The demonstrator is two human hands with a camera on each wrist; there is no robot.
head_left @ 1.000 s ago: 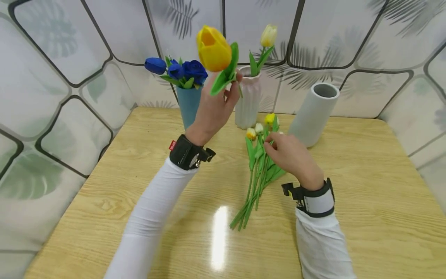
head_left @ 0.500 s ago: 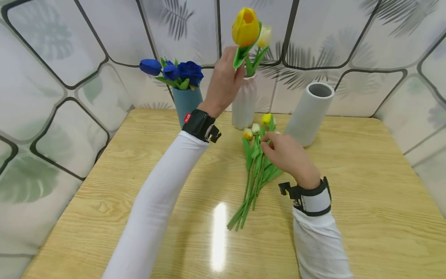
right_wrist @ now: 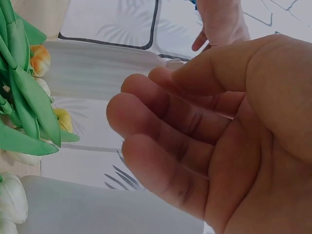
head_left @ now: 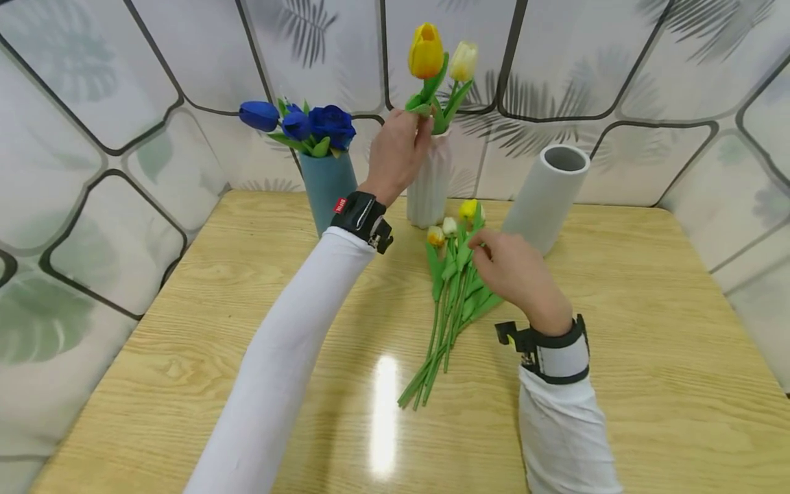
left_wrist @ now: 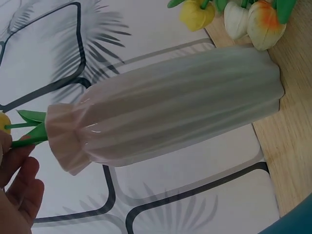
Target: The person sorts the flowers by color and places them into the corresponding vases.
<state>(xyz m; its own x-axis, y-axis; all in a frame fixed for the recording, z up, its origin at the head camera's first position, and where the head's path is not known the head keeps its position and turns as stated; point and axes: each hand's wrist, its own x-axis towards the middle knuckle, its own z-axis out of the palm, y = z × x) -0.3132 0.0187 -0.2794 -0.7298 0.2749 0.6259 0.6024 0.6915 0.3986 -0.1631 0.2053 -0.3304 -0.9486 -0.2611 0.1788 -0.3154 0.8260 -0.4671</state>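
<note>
Our left hand (head_left: 398,154) has brought its pinched yellow tulip (head_left: 426,55) to the white vase (head_left: 428,189), seemingly almost placed, our right hand's (head_left: 517,273) fingers relaxed, empty.

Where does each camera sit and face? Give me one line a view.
Head: on the head, facing forward and down at the table; both sleeves, left hand and right hand show.
Left wrist: on that wrist, facing the ribbed vase; part of the left hand shows at the left edge.
Right wrist: on that wrist, facing the right hand's curled fingers, loose tulips beyond; the left hand shows at top.
Both wrist views share the ribbed vase and tulips.
</note>
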